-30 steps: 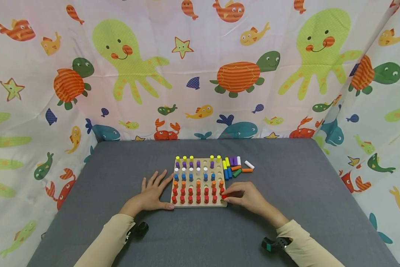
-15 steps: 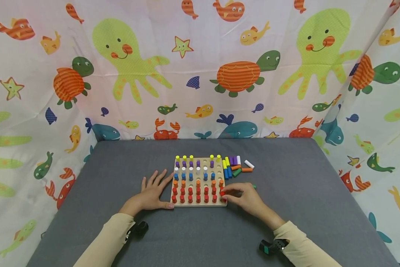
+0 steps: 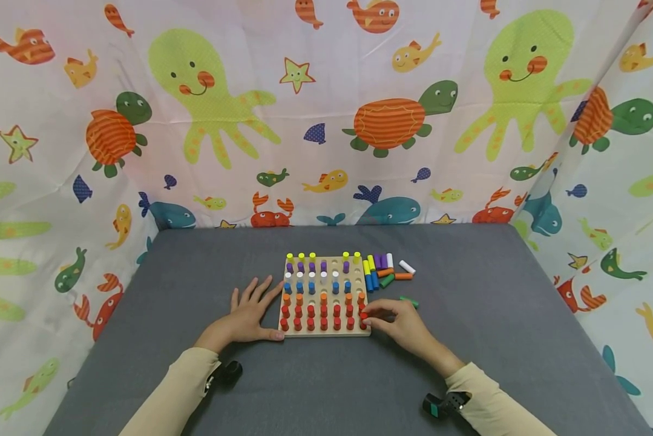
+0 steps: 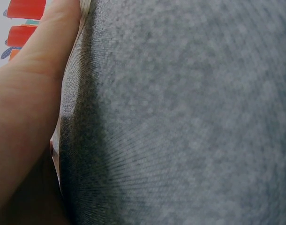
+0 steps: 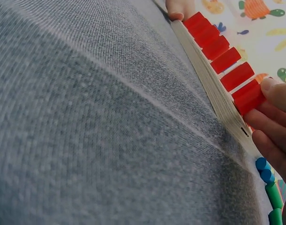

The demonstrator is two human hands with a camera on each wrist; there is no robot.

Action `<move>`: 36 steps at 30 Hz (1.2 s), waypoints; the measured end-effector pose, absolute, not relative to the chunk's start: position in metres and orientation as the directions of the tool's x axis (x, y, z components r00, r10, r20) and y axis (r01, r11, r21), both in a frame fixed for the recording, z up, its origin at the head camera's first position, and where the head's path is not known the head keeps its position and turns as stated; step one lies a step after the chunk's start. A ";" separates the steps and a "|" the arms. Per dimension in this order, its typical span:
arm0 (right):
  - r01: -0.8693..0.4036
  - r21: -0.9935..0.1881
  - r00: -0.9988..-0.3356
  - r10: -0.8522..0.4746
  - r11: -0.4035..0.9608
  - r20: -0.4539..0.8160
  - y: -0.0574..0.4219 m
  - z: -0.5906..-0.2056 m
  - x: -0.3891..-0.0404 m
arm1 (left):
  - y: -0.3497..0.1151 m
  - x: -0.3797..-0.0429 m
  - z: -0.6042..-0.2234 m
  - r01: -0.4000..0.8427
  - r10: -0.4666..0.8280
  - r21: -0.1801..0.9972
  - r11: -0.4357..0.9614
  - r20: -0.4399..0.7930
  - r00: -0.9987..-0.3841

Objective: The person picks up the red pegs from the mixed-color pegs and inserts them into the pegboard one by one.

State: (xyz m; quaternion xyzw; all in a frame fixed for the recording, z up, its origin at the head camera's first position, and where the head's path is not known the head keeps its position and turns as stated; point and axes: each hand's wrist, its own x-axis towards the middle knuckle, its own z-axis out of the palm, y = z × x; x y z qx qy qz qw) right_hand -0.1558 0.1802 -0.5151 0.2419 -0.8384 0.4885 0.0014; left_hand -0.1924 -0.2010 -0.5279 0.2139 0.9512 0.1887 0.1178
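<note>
A wooden pegboard (image 3: 326, 334) lies on the cloth, holding rows of upright coloured pegs: red in front, then orange, blue, white, purple and yellow. My right hand (image 3: 399, 324) pinches a red peg (image 5: 248, 97) between thumb and fingers at the board's front right corner. That peg stands upright in line with the front red row (image 5: 215, 48). To the left, my left hand (image 3: 247, 321) lies spread on the cloth, its thumb and a fingertip against the board's left edge. In the left wrist view the thumb side of this hand (image 4: 30, 103) hides most of the board.
Loose pegs lie right of the board: yellow and blue ones (image 3: 371, 275), purple (image 3: 380, 263), white (image 3: 407, 267), orange (image 3: 403, 276) and green (image 3: 387, 281). Another green peg (image 3: 410, 301) lies just behind my right hand. A sea-animal curtain (image 3: 326, 121) hangs around the grey-covered table (image 3: 326, 387).
The red peg in my right hand has gone from tilted at the front corner hole to upright there. The green peg behind that hand has come into sight. My left hand stays put.
</note>
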 end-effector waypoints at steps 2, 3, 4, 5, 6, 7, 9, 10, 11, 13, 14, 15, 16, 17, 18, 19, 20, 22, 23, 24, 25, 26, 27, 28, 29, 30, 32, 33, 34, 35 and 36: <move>-0.409 -0.820 -0.881 -0.406 0.401 0.242 0.179 -0.508 -0.153 | -0.200 -0.192 -0.526 0.364 0.453 0.414 0.834 -0.139 -0.881; -0.410 -0.822 -0.880 -0.408 0.396 0.243 0.178 -0.505 -0.151 | -0.200 -0.192 -0.526 0.363 0.453 0.420 0.832 -0.137 -0.881; -0.411 -0.824 -0.878 -0.411 0.389 0.244 0.178 -0.501 -0.149 | -0.200 -0.192 -0.526 0.362 0.452 0.414 0.835 -0.141 -0.881; -0.414 -0.827 -0.876 -0.414 0.381 0.248 0.178 -0.497 -0.147 | -0.200 -0.193 -0.527 0.362 0.452 0.409 0.838 -0.146 -0.880; -0.416 -0.829 -0.874 -0.417 0.374 0.250 0.177 -0.494 -0.145 | -0.201 -0.193 -0.529 0.360 0.450 0.408 0.839 -0.149 -0.880; -0.417 -0.831 -0.872 -0.420 0.367 0.252 0.177 -0.492 -0.143 | -0.201 -0.193 -0.531 0.360 0.450 0.406 0.840 -0.150 -0.880; -0.416 -0.834 -0.871 -0.421 0.362 0.252 0.178 -0.491 -0.141 | -0.202 -0.193 -0.534 0.363 0.453 0.413 0.835 -0.142 -0.880; -0.415 -0.835 -0.872 -0.420 0.362 0.252 0.178 -0.491 -0.140 | -0.202 -0.193 -0.536 0.363 0.451 0.408 0.838 -0.143 -0.881; -0.415 -0.835 -0.873 -0.418 0.362 0.252 0.178 -0.491 -0.139 | -0.202 -0.193 -0.537 0.363 0.451 0.409 0.837 -0.141 -0.881; -0.411 -0.834 -0.876 -0.414 0.369 0.248 0.179 -0.492 -0.139 | -0.202 -0.193 -0.537 0.366 0.452 0.409 0.836 -0.137 -0.881; -0.410 -0.833 -0.877 -0.413 0.372 0.247 0.179 -0.492 -0.139 | -0.201 -0.192 -0.535 0.366 0.452 0.409 0.836 -0.135 -0.881; -0.410 -0.833 -0.877 -0.413 0.372 0.248 0.179 -0.493 -0.139 | -0.201 -0.192 -0.533 0.364 0.451 0.406 0.838 -0.140 -0.882; -0.410 -0.832 -0.877 -0.413 0.374 0.247 0.180 -0.494 -0.139 | -0.200 -0.191 -0.530 0.362 0.449 0.401 0.842 -0.147 -0.881; -0.410 -0.830 -0.877 -0.414 0.377 0.245 0.180 -0.494 -0.139 | -0.199 -0.190 -0.527 0.360 0.447 0.394 0.846 -0.155 -0.881; -0.408 -0.830 -0.878 -0.414 0.381 0.241 0.180 -0.495 -0.139 | -0.199 -0.190 -0.524 0.359 0.446 0.388 0.849 -0.160 -0.881; -0.404 -0.830 -0.879 -0.415 0.384 0.236 0.180 -0.495 -0.139 | -0.198 -0.189 -0.521 0.357 0.443 0.380 0.853 -0.167 -0.881; -0.399 -0.831 -0.880 -0.415 0.386 0.230 0.180 -0.496 -0.139 | -0.197 -0.187 -0.518 0.355 0.440 0.373 0.857 -0.172 -0.881; -0.391 -0.834 -0.883 -0.415 0.390 0.220 0.180 -0.497 -0.138 | -0.197 -0.186 -0.518 0.351 0.436 0.366 0.862 -0.181 -0.882; -0.390 -0.835 -0.883 -0.414 0.389 0.219 0.181 -0.501 -0.140 | -0.197 -0.186 -0.518 0.350 0.434 0.366 0.862 -0.181 -0.882; -0.391 -0.836 -0.883 -0.414 0.386 0.221 0.182 -0.505 -0.141 | -0.198 -0.186 -0.521 0.350 0.435 0.371 0.860 -0.175 -0.883; -0.393 -0.835 -0.882 -0.415 0.384 0.224 0.183 -0.510 -0.143 | -0.199 -0.187 -0.523 0.350 0.436 0.377 0.858 -0.173 -0.883; -0.398 -0.835 -0.879 -0.418 0.380 0.229 0.184 -0.515 -0.145 | -0.200 -0.187 -0.525 0.351 0.439 0.386 0.853 -0.168 -0.883; -0.405 -0.833 -0.876 -0.421 0.376 0.236 0.185 -0.519 -0.147 | -0.201 -0.188 -0.528 0.351 0.441 0.394 0.850 -0.164 -0.883; -0.413 -0.830 -0.873 -0.423 0.374 0.243 0.187 -0.524 -0.149 | -0.202 -0.189 -0.530 0.352 0.442 0.403 0.845 -0.155 -0.883; -0.420 -0.828 -0.869 -0.426 0.372 0.250 0.188 -0.528 -0.152 | -0.202 -0.189 -0.530 0.353 0.443 0.404 0.844 -0.154 -0.883; -0.423 -0.827 -0.868 -0.428 0.371 0.252 0.188 -0.528 -0.152 | -0.203 -0.190 -0.532 0.355 0.446 0.414 0.838 -0.146 -0.883; -0.422 -0.826 -0.869 -0.428 0.374 0.250 0.189 -0.529 -0.152 | -0.203 -0.190 -0.532 0.358 0.450 0.421 0.833 -0.140 -0.882; -0.414 -0.827 -0.872 -0.425 0.380 0.242 0.189 -0.529 -0.152 | -0.203 -0.190 -0.532 0.357 0.449 0.418 0.835 -0.144 -0.882; -0.406 -0.829 -0.877 -0.421 0.385 0.233 0.190 -0.529 -0.152 | -0.203 -0.191 -0.533 0.362 0.453 0.421 0.832 -0.139 -0.880; -0.396 -0.832 -0.881 -0.417 0.389 0.224 0.190 -0.529 -0.152 | -0.203 -0.191 -0.533 0.359 0.453 0.419 0.834 -0.146 -0.880; -0.383 -0.836 -0.885 -0.414 0.392 0.212 0.190 -0.529 -0.152 | -0.203 -0.190 -0.533 0.358 0.452 0.417 0.835 -0.150 -0.879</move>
